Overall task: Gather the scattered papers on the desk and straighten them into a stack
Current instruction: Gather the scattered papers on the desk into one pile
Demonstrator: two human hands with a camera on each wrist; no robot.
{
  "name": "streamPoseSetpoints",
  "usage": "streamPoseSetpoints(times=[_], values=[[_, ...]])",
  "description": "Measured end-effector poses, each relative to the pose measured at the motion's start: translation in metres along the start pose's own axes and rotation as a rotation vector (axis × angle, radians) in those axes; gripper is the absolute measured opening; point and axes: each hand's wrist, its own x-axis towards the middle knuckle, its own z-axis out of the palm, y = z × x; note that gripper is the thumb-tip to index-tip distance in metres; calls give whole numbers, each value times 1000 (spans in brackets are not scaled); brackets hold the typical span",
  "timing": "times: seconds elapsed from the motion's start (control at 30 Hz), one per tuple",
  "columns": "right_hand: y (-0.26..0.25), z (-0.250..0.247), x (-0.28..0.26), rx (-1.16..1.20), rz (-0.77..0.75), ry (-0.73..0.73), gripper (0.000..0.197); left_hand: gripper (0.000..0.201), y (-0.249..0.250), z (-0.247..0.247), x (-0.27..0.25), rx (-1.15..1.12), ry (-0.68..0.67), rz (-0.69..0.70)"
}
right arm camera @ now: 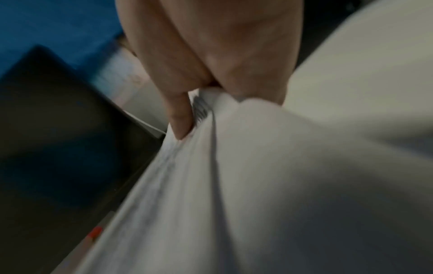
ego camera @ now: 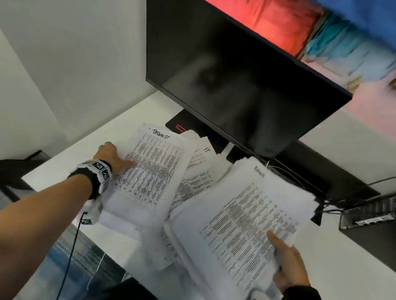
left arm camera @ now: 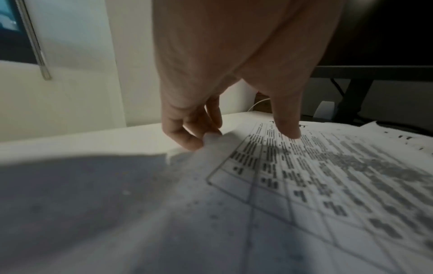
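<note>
Printed papers lie scattered on the white desk [ego camera: 354,271]. A sheet with a printed table [ego camera: 153,170] lies at the left. My left hand [ego camera: 116,156] grips its left edge: the fingers [left arm camera: 192,140] curl under the lifted edge and the thumb [left arm camera: 289,129] lies on top. My right hand [ego camera: 285,258] holds a thick, uneven bundle of papers [ego camera: 246,214] tilted above the desk, thumb [right arm camera: 179,120] on top and the other fingers hidden beneath the bundle [right arm camera: 246,176]. More loose sheets [ego camera: 197,173] lie between and under the two.
A dark monitor [ego camera: 234,81] on a black base [ego camera: 182,124] stands just behind the papers. A small computer box [ego camera: 373,213] with cables sits at the right. The wall [ego camera: 57,53] closes the left side. The desk's front edge runs near my left forearm.
</note>
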Motion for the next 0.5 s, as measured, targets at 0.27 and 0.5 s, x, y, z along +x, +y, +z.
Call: streamPoseSetpoints(times=[0.27,0.5], values=[[29,48,7,48,234,-56,23,72,22,27,-7,117,-199,196],[44,64,38,-32,159,-4,40,65,39,19,-2,333,-341,303]])
